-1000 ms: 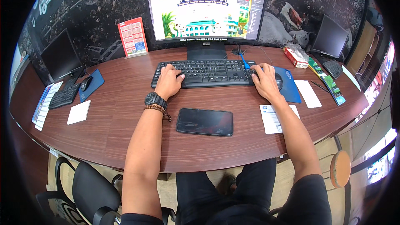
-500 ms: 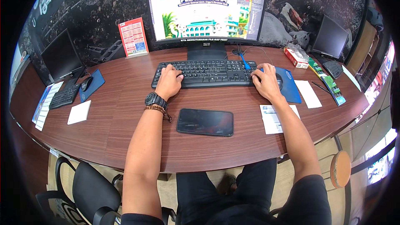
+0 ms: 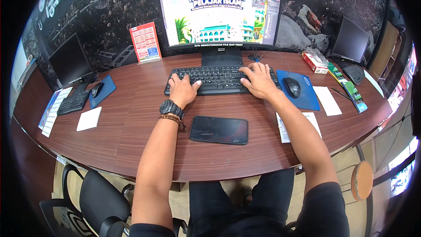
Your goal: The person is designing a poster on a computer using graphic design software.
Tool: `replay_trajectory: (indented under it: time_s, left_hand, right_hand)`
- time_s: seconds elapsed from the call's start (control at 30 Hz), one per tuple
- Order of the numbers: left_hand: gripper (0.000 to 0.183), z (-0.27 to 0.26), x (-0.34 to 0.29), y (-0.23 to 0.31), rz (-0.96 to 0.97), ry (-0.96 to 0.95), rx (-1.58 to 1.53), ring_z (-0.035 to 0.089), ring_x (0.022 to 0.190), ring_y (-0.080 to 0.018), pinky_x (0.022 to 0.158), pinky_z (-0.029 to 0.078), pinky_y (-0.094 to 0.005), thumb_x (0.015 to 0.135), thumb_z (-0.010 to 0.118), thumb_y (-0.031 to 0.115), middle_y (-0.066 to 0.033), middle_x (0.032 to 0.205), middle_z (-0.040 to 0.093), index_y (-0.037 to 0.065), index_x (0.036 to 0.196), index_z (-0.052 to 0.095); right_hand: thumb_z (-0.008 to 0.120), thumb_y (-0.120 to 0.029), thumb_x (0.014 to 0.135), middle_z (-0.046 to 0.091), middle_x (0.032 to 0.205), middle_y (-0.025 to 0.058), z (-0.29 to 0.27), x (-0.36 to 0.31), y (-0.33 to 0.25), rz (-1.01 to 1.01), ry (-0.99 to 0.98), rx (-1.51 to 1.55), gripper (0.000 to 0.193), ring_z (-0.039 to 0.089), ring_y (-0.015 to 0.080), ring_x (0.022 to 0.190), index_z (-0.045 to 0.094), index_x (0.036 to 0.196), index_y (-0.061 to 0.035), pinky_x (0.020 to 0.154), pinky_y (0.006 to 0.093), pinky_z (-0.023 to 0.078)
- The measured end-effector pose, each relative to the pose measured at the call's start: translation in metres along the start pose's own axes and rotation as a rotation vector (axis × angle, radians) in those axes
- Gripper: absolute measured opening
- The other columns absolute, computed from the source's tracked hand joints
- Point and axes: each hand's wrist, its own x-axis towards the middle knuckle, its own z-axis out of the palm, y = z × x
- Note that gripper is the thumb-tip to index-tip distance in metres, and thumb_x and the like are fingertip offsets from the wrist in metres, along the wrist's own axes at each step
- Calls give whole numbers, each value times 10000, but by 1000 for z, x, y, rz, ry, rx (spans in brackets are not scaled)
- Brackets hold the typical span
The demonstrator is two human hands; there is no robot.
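A black keyboard (image 3: 215, 79) lies on the desk in front of a curved monitor (image 3: 219, 15), whose screen shows a colourful poster design with a green-and-white building. My left hand (image 3: 183, 91) rests on the keyboard's left end, fingers spread over the keys, a dark watch (image 3: 172, 108) and beaded bracelet on its wrist. Over the right part of the keys lies my right hand (image 3: 259, 81), fingers apart, holding nothing. Just right of it a black mouse (image 3: 292, 87) sits on a blue mouse pad (image 3: 309, 96), untouched. Between my forearms lies a dark smartphone (image 3: 219, 130), screen up.
Papers (image 3: 326, 101) lie right of the pad, one partly under my right forearm. A red-and-white box (image 3: 315, 62) and a red desk calendar (image 3: 145, 43) stand farther back. Smaller monitors (image 3: 71, 59) flank the desk. An office chair (image 3: 103, 199) is at lower left, a round stool (image 3: 362, 180) at lower right.
My right hand has left the mouse and moved left onto the keyboard. My left hand stays on the keys, its fingers more spread. The whole view has shifted slightly.
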Motion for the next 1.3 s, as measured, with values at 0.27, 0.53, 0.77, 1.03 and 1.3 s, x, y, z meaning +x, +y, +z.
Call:
replay_trajectory:
  time_s: [0.27, 0.53, 0.77, 1.03, 1.3]
  left_hand:
    - [469, -6, -4, 2, 13, 32, -43, 382, 1306, -475, 1097, 349, -544, 933, 657, 388, -314, 1418, 396, 24, 1228, 672]
    - [285, 0, -3, 4, 57, 107, 42, 412, 1296, -429, 1089, 344, -550, 907, 687, 327, -231, 1384, 475, 102, 1064, 763]
    - [360, 7, -2, -4, 7, 188, 66, 443, 1260, -432, 1042, 410, -533, 898, 695, 288, -220, 1281, 510, 83, 1194, 699]
    - [405, 10, -1, -4, -22, 211, 43, 484, 1170, -448, 970, 474, -519, 862, 722, 279, -251, 1255, 483, 16, 1167, 677]
    - [439, 9, -1, -5, -37, 188, 57, 499, 1136, -453, 945, 497, -509, 850, 735, 293, -261, 1226, 481, -2, 1167, 661]
  right_hand:
    - [551, -317, 939, 579, 1238, 147, -3, -1, 16, -43, 96, -21, 283, 412, 344, 1312, 732, 1106, -176, 1096, 557, 275]
    - [673, -208, 836, 619, 1133, 128, -32, -61, 95, 267, 305, -123, 257, 573, 351, 1105, 731, 1046, -70, 973, 452, 458]
    - [661, -272, 836, 598, 1229, 154, -39, -73, 95, 467, 258, 44, 350, 606, 366, 1132, 722, 1129, -91, 961, 438, 490]
    - [663, -230, 800, 612, 1200, 164, -34, -76, 104, 446, 277, 76, 359, 608, 366, 1122, 724, 1123, -85, 976, 431, 485]
    - [671, -253, 808, 570, 1259, 182, -39, -77, 98, 468, 233, 41, 400, 594, 382, 1145, 692, 1176, -97, 989, 441, 482]
